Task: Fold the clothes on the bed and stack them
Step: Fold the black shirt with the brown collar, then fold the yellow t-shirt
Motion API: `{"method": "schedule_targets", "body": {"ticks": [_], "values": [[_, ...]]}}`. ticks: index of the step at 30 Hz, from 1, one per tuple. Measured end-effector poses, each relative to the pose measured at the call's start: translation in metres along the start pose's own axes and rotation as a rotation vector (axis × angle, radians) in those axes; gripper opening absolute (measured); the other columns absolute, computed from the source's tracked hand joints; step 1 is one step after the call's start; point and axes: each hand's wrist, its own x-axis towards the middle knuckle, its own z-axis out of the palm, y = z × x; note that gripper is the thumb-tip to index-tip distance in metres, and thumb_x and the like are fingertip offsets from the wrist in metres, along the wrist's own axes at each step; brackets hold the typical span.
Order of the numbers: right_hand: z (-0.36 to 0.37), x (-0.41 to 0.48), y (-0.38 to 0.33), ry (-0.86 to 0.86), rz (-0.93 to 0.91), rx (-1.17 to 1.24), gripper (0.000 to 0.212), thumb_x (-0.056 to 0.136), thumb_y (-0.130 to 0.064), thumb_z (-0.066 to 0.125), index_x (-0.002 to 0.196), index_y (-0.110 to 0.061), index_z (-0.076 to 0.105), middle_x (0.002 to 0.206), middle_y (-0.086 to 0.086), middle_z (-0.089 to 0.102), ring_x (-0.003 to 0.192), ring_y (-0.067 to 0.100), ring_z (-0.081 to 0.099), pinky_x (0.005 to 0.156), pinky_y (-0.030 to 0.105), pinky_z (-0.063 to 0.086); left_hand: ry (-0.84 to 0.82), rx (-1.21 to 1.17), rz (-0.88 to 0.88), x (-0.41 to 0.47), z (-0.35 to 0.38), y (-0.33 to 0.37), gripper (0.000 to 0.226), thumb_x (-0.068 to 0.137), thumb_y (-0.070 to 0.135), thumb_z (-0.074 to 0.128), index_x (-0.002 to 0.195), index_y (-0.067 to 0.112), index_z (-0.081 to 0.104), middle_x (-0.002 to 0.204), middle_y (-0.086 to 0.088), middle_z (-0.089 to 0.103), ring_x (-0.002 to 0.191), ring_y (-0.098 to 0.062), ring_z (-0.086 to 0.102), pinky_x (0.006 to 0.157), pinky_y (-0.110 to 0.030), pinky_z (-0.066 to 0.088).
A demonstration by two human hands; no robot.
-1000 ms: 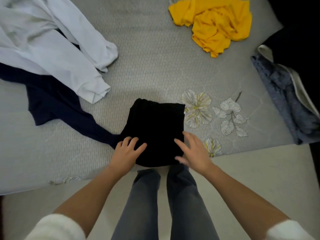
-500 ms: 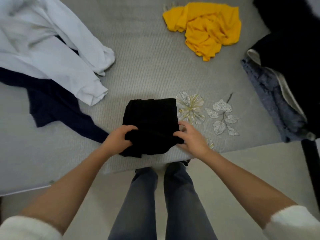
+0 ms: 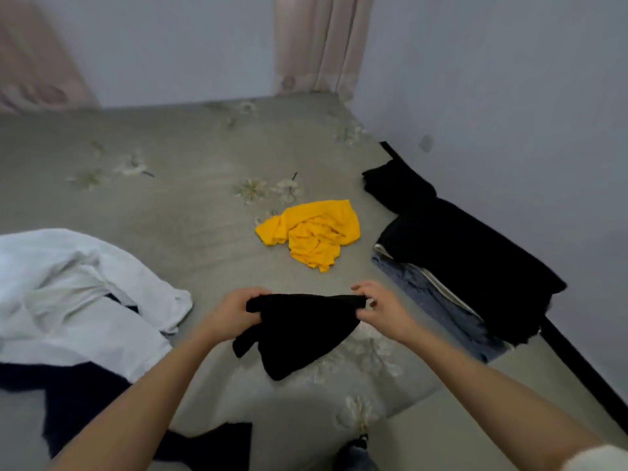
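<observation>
The folded black garment is hanging over the near part of the bed, its long axis running left to right and its slack lower part pointing toward the person. The left hand and right hand are each pinching one end of its top edge, grip clenched on the cloth. Beyond, a yellow garment is lying crumpled, left of a folded stack.

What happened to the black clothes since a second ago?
The left hand and right hand took hold of the folded black garment and lifted it off the bed. The yellow shirt, white top and pile on the right stayed put.
</observation>
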Motion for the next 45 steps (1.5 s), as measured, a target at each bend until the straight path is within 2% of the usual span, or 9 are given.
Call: {"method": "schedule_targets", "body": {"ticks": [4,7,14,18,23,27,31,36,45], "values": [[-0.064,0.025,0.008,0.121,-0.039,0.033,0.023,0.082,-0.002,0.061,0.106,-0.003,0.062,0.121,0.009,0.057,0.110,0.021,0.053,0.080,0.022,0.036,0.033,0.101,0.072,0.056,-0.009,0.057,0.034,0.082,-0.006,0.057,0.080,0.028,0.056,0.073,0.011,0.057,0.066,0.016,0.054,0.066,-0.015,0.040],[-0.109,0.050,0.026,0.175,-0.011,0.143,0.019,0.081,0.000,0.061,0.096,-0.011,0.063,0.098,0.009,0.063,0.090,0.020,0.057,0.076,0.032,0.041,0.027,0.206,0.135,0.105,-0.007,0.098,0.035,0.083,-0.005,0.056,0.088,0.030,0.055,0.084,0.018,0.055,0.074,0.015,0.053,0.068,-0.012,0.036],[-0.202,0.150,0.113,0.093,0.013,0.153,0.018,0.083,-0.007,0.060,0.092,0.008,0.057,0.088,0.026,0.062,0.081,0.037,0.060,0.065,0.030,0.037,-0.034,0.266,0.059,0.249,0.012,0.159,0.042,0.077,0.007,0.053,0.088,0.046,0.061,0.088,0.006,0.061,0.089,-0.018,0.058,0.074,-0.027,0.042],[-0.275,0.204,0.156,0.097,0.001,0.169,0.016,0.084,-0.006,0.058,0.098,0.002,0.061,0.079,0.006,0.062,0.069,0.010,0.055,0.060,0.012,0.038,0.011,0.375,0.074,0.353,0.027,0.213,0.042,0.077,-0.016,0.047,0.111,0.006,0.060,0.102,-0.010,0.061,0.104,-0.027,0.057,0.077,-0.023,0.038],[-0.346,0.263,0.209,0.324,-0.059,0.007,0.033,0.084,-0.011,0.058,0.116,-0.010,0.062,0.103,-0.001,0.063,0.096,0.013,0.056,0.080,0.016,0.035,0.159,0.616,0.252,0.496,0.033,0.272,0.046,0.076,0.002,0.050,0.119,0.015,0.057,0.122,-0.010,0.058,0.118,-0.030,0.049,0.095,-0.040,0.041],[-0.349,0.317,0.255,0.233,-0.138,-0.165,0.046,0.084,-0.024,0.054,0.125,-0.005,0.054,0.134,0.010,0.053,0.126,0.026,0.047,0.106,0.034,0.036,0.167,1.002,0.120,0.572,0.047,0.278,0.064,0.090,0.005,0.043,0.145,0.029,0.021,0.154,-0.009,0.016,0.141,-0.030,0.013,0.111,-0.044,0.020],[-0.303,0.342,0.294,-0.165,0.045,-0.258,0.059,0.095,-0.038,0.045,0.146,-0.022,0.021,0.154,0.002,0.021,0.139,0.020,0.023,0.113,0.033,0.021,-0.093,1.092,-0.198,0.570,0.068,0.233,0.069,0.092,0.005,0.038,0.148,0.029,0.007,0.155,-0.015,0.007,0.143,-0.034,0.008,0.112,-0.047,0.019],[-0.256,0.359,0.297,-0.104,0.059,-0.190,0.052,0.097,-0.036,0.042,0.144,-0.016,0.029,0.149,0.008,0.031,0.137,0.022,0.028,0.112,0.033,0.026,-0.203,0.951,-0.452,0.500,0.074,0.143,0.060,0.094,0.024,0.046,0.147,0.025,0.018,0.151,-0.011,0.022,0.139,-0.033,0.021,0.107,-0.046,0.030],[-0.203,0.360,0.222,-0.100,-0.025,-0.282,0.041,0.097,-0.026,0.039,0.133,-0.007,0.043,0.136,0.011,0.045,0.123,0.024,0.041,0.100,0.035,0.037,-0.046,0.670,-0.712,0.376,0.046,0.085,0.059,0.093,0.033,0.048,0.145,0.022,0.023,0.145,-0.013,0.034,0.132,-0.034,0.033,0.105,-0.045,0.037]]}}
